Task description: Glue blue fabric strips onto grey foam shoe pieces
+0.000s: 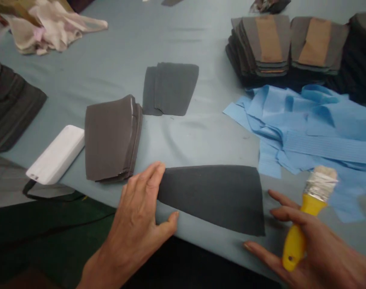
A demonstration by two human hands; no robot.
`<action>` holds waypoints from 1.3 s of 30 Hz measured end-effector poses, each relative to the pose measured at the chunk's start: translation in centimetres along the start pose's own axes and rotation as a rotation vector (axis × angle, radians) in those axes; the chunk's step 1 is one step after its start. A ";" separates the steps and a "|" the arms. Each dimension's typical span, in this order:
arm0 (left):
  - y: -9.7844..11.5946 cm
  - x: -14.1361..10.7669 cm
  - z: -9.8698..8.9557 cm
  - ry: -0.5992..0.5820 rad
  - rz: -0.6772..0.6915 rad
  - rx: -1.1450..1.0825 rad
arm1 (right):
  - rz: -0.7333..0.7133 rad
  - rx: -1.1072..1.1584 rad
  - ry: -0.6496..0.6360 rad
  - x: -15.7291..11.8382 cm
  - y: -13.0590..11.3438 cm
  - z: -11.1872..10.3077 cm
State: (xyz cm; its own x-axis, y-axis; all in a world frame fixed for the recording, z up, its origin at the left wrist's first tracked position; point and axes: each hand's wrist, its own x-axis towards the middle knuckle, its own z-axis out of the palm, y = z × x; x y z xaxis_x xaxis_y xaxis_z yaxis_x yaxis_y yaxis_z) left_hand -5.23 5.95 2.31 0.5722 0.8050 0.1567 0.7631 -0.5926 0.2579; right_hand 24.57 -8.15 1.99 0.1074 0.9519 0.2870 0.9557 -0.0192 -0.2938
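Tapered dark grey fabric panel (213, 198), lying flat
Left hand (134, 216) rests open on its near end; right hand (318, 249) grips a yellow-handled brush (313, 204) beside it.

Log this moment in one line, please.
Left hand: touching flat dark grey fabric panel | Right hand: holding yellow-handled bristle brush

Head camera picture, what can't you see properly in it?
Yellow brush: the middle of its handle is hidden by the right hand.
Dark fabric piece: one end is hidden by the left hand.
Stacked dark fabric pieces: cut off by the right edge.
Pale crumpled cloth: cut off by the top edge.
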 end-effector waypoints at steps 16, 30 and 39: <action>-1.4 3.6 0.8 -0.072 0.327 0.023 | -0.066 -0.260 -0.119 3.3 -2.9 -1.1; -0.7 4.4 0.3 -0.086 0.353 -0.032 | -0.095 -0.308 -0.119 3.6 -3.7 -1.1; 0.3 4.3 -0.6 -0.200 0.286 -0.040 | -0.112 -0.217 -0.100 2.0 -2.6 -1.1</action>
State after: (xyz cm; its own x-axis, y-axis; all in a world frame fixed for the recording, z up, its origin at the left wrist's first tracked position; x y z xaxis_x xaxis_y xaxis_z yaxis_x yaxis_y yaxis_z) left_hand -2.77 9.25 3.61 0.8119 0.5825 0.0389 0.5531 -0.7888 0.2680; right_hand 22.59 -6.49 4.32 -0.0193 0.9770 0.2124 0.9976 0.0328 -0.0603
